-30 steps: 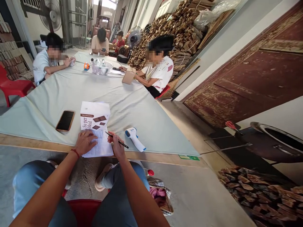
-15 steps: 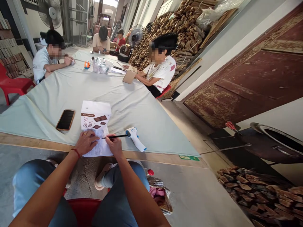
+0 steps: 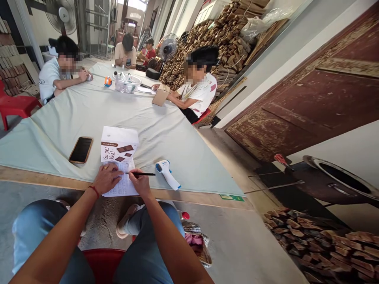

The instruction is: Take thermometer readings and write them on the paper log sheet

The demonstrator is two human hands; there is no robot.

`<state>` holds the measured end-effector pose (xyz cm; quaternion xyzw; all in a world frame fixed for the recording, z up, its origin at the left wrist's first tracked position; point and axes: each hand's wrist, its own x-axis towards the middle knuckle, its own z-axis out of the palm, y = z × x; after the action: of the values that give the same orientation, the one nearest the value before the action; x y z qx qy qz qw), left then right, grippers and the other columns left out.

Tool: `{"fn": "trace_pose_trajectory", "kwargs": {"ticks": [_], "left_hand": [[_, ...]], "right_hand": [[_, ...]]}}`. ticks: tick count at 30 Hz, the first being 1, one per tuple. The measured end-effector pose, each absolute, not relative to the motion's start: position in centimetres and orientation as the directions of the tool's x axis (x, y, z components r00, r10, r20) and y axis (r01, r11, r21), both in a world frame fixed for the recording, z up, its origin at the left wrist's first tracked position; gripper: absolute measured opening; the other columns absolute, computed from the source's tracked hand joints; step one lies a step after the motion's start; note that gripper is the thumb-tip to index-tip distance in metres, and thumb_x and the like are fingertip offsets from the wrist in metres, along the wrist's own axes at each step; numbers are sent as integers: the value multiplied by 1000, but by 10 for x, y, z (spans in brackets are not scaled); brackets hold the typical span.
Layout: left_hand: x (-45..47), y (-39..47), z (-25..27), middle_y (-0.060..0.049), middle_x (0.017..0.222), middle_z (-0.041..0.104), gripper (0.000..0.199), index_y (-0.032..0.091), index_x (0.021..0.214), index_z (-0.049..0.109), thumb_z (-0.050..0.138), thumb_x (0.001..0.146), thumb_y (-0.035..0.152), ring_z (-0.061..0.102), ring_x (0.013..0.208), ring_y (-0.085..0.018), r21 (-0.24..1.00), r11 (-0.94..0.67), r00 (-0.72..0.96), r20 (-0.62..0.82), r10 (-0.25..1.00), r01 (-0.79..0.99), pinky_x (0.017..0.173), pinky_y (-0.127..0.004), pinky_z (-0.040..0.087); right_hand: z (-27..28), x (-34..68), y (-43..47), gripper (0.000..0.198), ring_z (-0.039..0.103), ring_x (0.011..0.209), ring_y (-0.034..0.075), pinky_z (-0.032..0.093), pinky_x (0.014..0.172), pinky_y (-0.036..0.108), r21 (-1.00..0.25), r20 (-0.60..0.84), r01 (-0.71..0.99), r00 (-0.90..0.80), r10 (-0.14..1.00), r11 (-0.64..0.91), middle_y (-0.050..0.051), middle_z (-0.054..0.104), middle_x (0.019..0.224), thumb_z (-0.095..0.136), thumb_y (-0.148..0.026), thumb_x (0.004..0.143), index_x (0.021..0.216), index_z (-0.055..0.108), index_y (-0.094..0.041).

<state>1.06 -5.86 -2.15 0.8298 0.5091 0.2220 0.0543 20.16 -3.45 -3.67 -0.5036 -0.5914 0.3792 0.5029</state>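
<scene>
Since a second ago, the right hand [image 3: 140, 183] has moved closer to the left hand [image 3: 107, 179], and its pen [image 3: 146, 174] has swung nearly level.

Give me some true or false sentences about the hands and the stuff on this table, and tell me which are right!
1. The right hand holds a black pen. True.
2. The left hand is holding the phone. False: it rests on the paper, and the phone lies untouched to its left.
3. The white and blue thermometer lies to the right of the right hand. True.
4. The cardboard box is right beside the phone. False: it is much farther up the table, near the person in the white top.
5. The clear basket is farther from the left hand than the phone is. True.
</scene>
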Motion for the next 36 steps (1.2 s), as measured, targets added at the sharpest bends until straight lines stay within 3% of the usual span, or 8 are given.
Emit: {"fn": "trace_pose_trajectory", "kwargs": {"ticks": [36], "left_hand": [[12,-59,-20,-7,117,58,28,32,116,69,53,93,33,50,111,-26,336,-469,375,310,874,817,97,-47,35]], "right_hand": [[-38,203,-35,19,60,65,19,51,68,32,-945,230,241,18,973,219,2,66,67,57,-41,69,68,61,-22]]}}
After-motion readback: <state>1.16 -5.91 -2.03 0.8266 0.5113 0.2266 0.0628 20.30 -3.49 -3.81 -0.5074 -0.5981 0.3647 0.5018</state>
